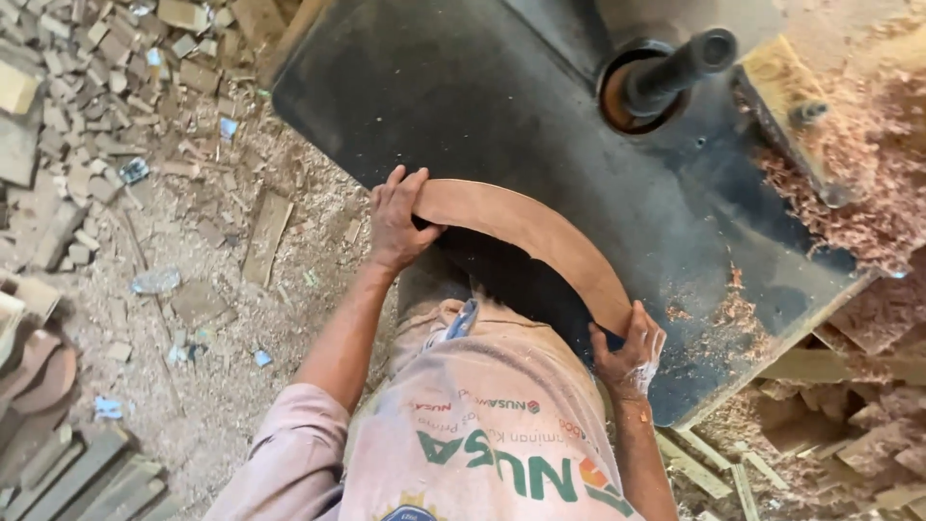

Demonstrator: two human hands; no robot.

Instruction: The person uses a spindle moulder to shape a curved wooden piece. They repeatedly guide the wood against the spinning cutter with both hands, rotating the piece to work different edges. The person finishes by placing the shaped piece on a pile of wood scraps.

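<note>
Wooden curved piece (526, 232) gripped at both ends, left hand (395, 220) and right hand (632, 352) fingers wrapped around it, fingertips hidden underneath

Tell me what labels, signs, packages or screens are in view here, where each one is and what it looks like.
Printed logo on the shirt: bottom centre, large green letters with an orange and red mark on pale pink cloth.
Small round badge: bottom edge of the shirt, dark blue with a yellow rim.
No signs, packages or screens in view.

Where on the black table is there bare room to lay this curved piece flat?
The black table is bare between the spindle and its left edge, beyond the curved wood piece. Crowded: sawdust near the right hand and shavings right of the spindle.
</note>
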